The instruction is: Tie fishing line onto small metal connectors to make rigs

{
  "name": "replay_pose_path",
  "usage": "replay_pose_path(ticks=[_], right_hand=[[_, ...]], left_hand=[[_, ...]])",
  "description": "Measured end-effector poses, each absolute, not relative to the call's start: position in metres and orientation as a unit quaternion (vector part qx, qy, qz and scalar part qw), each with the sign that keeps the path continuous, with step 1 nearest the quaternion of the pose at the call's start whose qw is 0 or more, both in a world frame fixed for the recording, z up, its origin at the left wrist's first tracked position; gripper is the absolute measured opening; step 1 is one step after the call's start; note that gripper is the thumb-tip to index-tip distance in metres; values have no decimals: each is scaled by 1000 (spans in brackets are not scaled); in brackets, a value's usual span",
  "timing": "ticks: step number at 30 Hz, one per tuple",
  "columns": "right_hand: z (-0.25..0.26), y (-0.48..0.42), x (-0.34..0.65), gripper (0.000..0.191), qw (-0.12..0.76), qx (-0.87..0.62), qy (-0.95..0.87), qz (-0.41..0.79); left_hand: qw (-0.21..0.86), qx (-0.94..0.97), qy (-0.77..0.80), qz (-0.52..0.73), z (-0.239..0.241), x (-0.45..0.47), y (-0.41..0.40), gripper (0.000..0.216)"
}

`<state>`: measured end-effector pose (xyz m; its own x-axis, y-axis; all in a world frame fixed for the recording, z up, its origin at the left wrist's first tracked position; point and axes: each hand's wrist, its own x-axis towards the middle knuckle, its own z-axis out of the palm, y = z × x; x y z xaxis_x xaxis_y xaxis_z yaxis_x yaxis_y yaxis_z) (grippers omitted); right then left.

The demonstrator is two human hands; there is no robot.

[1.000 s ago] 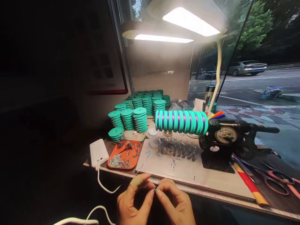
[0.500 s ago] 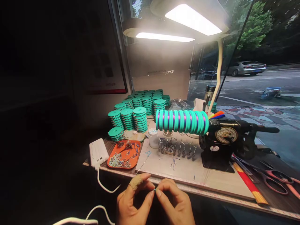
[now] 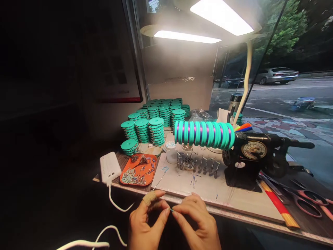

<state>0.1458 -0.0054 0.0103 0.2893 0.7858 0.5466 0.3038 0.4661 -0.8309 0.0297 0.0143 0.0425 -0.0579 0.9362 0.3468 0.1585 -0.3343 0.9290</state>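
Hands (image 3: 148, 222) (image 3: 199, 222) close together, tight on a tiny piece (image 3: 171, 209), before a lamplit windowside table (image 3: 312, 227)

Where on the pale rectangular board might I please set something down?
The pale rectangular board looks bare between the black metal machine with a round dial and the board's front edge. Small silvery fittings and pale round tubs crowd the back; the left hand and right hand are at the front left.

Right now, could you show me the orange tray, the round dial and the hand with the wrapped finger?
Orange tray (image 3: 150, 177), head view: bare lower right part.
Round dial (image 3: 253, 149), head view: middle of its face.
Left hand (image 3: 142, 224), head view: middle of the hand.
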Motion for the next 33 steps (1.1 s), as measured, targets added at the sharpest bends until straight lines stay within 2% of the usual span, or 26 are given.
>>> replay_pose_path(ticks=[3, 15, 18, 21, 28, 33], right_hand=[[12, -6, 149, 9, 617, -489, -600, 141], [22, 4, 164, 10, 491, -486, -715, 105], [25, 19, 170, 17, 458, -526, -702, 143], [24, 37, 174, 18, 388, -570, -702, 178], [31, 55, 171, 17, 234, -621, -709, 238], [39, 60, 170, 16, 179, -641, -693, 277]], left_hand=[[354, 599, 468, 545, 44, 27, 16, 26], [345, 612, 462, 540, 35, 22, 24, 27], [263, 633, 502, 527, 23, 18, 29, 24], [179, 715, 505, 449, 8, 11, 27, 22], [75, 840, 454, 288, -21, 5, 20, 50], [9, 860, 457, 228, -28, 7, 30, 60]])
